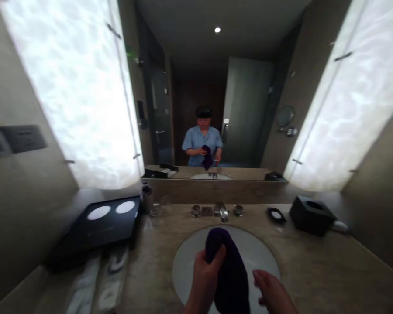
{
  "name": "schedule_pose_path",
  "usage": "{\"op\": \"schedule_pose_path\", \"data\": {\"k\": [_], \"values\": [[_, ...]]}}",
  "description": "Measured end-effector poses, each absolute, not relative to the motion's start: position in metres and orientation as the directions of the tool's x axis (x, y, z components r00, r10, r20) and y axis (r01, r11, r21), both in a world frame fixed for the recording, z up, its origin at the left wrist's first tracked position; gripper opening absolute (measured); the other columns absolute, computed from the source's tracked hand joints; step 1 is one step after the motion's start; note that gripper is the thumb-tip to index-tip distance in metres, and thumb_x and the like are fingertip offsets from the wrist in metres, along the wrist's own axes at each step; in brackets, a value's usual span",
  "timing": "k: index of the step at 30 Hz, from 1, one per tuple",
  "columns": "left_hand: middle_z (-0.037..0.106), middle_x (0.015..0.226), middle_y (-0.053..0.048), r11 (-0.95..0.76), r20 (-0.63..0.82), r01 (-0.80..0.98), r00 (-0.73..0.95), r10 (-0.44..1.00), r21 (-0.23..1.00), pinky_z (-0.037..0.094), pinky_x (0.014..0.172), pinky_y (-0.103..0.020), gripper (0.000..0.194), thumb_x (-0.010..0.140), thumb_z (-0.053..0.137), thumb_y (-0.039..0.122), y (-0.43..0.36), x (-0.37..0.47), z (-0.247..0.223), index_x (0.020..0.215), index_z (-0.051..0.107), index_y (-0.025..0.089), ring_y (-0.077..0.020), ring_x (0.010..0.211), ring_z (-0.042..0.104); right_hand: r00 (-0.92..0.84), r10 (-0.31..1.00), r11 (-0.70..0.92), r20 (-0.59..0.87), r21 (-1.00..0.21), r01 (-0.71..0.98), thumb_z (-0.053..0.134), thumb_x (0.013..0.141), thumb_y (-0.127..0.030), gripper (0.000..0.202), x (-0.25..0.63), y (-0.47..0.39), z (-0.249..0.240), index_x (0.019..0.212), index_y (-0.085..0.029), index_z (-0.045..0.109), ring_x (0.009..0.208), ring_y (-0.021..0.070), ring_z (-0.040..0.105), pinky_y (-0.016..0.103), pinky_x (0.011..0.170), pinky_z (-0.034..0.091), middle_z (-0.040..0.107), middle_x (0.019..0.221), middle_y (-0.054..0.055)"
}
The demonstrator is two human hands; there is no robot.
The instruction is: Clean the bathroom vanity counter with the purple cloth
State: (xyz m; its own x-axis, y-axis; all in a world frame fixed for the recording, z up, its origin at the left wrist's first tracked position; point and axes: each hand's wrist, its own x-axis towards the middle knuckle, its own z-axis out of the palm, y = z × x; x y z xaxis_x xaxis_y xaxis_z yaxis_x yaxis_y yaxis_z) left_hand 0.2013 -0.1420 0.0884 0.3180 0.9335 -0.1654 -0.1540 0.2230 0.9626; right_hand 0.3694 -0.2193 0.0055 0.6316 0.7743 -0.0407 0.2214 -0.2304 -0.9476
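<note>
So we're gripping a dark purple cloth (233,279) in our left hand (205,271), bunched near its top; it's hanging over the white sink basin (260,253), hiding part of the bowl, and its lower end is running out of frame; our right hand (269,288) is hovering just beside it, looking empty and loosely parted; the chrome faucet (224,214) is showing beyond, but we're struggling to make out the blurry pale items (110,290) at lower left.

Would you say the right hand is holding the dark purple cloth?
No, the left hand grips the cloth, while the right hand is beside it, apart.
</note>
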Motion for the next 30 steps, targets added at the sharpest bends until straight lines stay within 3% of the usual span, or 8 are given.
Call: {"op": "schedule_pose_path", "data": {"k": [4,9,14,17,19,23,26,30], "values": [[0.059,0.067,-0.004,0.015,-0.019,0.013,0.538,0.842,1.000,0.042,0.055,-0.026,0.052,0.057,0.068,0.059,-0.141,0.209,0.117,0.081,0.060,0.014,-0.0189,0.061,0.052,0.457,0.888,-0.061,0.053,-0.971,0.232,0.061,0.067,-0.036,0.064,0.342,-0.231,0.067,0.127,-0.021,0.045,0.061,0.0146,0.061,0.023,0.047,0.043,0.062,0.106,0.009],[0.061,0.076,-0.005,-0.630,0.248,0.437,0.660,0.710,0.642,0.039,0.069,-0.033,0.029,0.068,0.062,0.047,-0.124,0.205,0.147,0.069,0.060,0.018,-0.0257,0.075,0.057,0.452,0.858,-0.005,0.245,-0.875,0.484,0.047,0.071,-0.013,0.021,0.360,-0.238,0.127,0.079,-0.014,0.067,0.050,0.0114,0.057,0.021,0.046,0.041,0.063,0.072,0.004],[0.053,0.119,-0.015,-0.601,0.177,0.723,0.578,0.796,0.342,0.039,0.075,-0.052,0.075,0.079,0.038,0.062,-0.130,0.225,0.189,0.143,0.014,0.031,-0.0426,0.087,0.057,0.557,0.608,0.078,0.565,-0.741,0.667,0.045,0.074,-0.007,0.035,0.406,-0.237,0.161,0.097,-0.017,0.070,0.078,0.0146,0.057,0.030,0.073,0.049,0.057,0.092,0.007],[0.044,0.132,-0.012,-0.699,0.134,0.456,0.778,0.613,0.551,0.035,0.092,-0.051,0.056,0.077,0.046,0.041,-0.130,0.255,0.193,0.131,0.044,0.024,-0.0386,0.106,0.050,0.508,0.534,0.196,0.676,-0.684,0.703,0.042,0.078,-0.006,0.038,0.423,-0.230,0.180,0.099,-0.021,0.070,0.079,0.0127,0.054,0.029,0.079,0.047,0.053,0.084,0.004],[0.053,0.123,-0.010,-0.386,0.008,0.150,0.926,0.377,0.910,0.036,0.097,-0.042,0.050,0.071,0.055,0.033,-0.124,0.279,0.187,0.119,0.054,0.019,-0.0321,0.111,0.047,0.496,0.514,0.277,0.700,-0.683,0.676,0.042,0.081,-0.009,0.037,0.436,-0.227,0.189,0.101,-0.023,0.070,0.074,0.0109,0.053,0.025,0.072,0.046,0.052,0.081,0.002],[0.063,0.094,-0.009,0.493,-0.224,0.125,0.963,0.148,0.861,0.047,0.072,-0.031,0.039,0.075,0.063,0.046,-0.127,0.334,0.171,0.098,0.063,0.014,-0.0215,0.081,0.058,0.621,0.604,0.473,0.499,-0.852,0.225,0.050,0.080,-0.021,0.033,0.469,-0.230,0.189,0.110,-0.021,0.063,0.070,0.0087,0.051,0.022,0.063,0.042,0.058,0.089,0.001],[0.064,0.081,-0.007,0.542,-0.306,0.128,0.918,0.252,0.831,0.044,0.060,-0.021,0.038,0.067,0.075,0.036,-0.149,0.379,0.158,0.094,0.064,0.012,-0.0141,0.066,0.057,0.433,0.877,0.416,0.207,-0.778,-0.471,0.053,0.078,-0.045,0.045,0.495,-0.241,0.172,0.113,-0.016,0.055,0.067,0.0104,0.053,0.022,0.059,0.042,0.060,0.086,0.002],[0.063,0.075,-0.008,0.296,-0.345,0.233,0.840,0.419,0.926,0.041,0.055,-0.022,0.055,0.055,0.081,0.048,-0.169,0.428,0.144,0.090,0.064,0.010,-0.0152,0.064,0.055,0.419,0.905,0.211,-0.076,-0.774,-0.597,0.071,0.046,-0.015,0.070,0.547,-0.256,0.145,0.112,-0.011,0.048,0.071,0.0144,0.058,0.025,0.066,0.044,0.063,0.081,0.002]]}}
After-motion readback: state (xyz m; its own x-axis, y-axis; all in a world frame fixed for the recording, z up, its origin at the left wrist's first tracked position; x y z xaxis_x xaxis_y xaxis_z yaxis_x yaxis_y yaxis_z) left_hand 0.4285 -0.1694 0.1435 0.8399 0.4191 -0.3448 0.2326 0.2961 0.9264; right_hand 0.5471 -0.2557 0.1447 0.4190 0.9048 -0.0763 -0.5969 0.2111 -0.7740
